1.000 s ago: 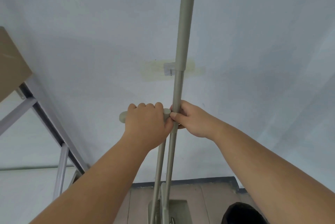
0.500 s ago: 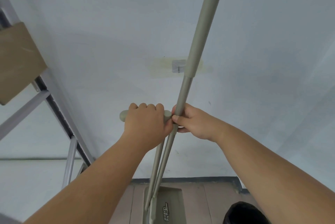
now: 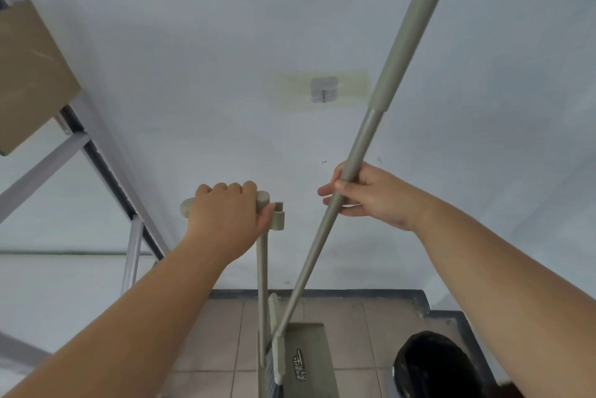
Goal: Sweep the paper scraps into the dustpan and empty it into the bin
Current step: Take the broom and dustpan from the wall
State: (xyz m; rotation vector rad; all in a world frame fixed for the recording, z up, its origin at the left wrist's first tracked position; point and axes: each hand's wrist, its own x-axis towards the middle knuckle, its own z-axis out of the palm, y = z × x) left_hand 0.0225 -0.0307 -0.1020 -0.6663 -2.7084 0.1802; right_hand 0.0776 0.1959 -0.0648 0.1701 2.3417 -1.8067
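Here both hands grip: left (image 3: 227,213) dustpan handle (image 3: 263,272), right (image 3: 371,192) broom (image 3: 364,142), top cropped.

Soft, even daylight fills the scene, cool and slightly dim, with no glare. Faint shadows fall on the wall (image 3: 225,42) just beyond the left hand (image 3: 225,213). Wide-angle distortion bends lines toward the edges; the forearms nearest the camera look slightly soft.

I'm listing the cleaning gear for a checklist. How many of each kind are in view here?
Broom, held by the right hand: 1
Dustpan, its handle held by the left hand: 1
Bin with black liner: 1
Wall hook: 1
Total: 4
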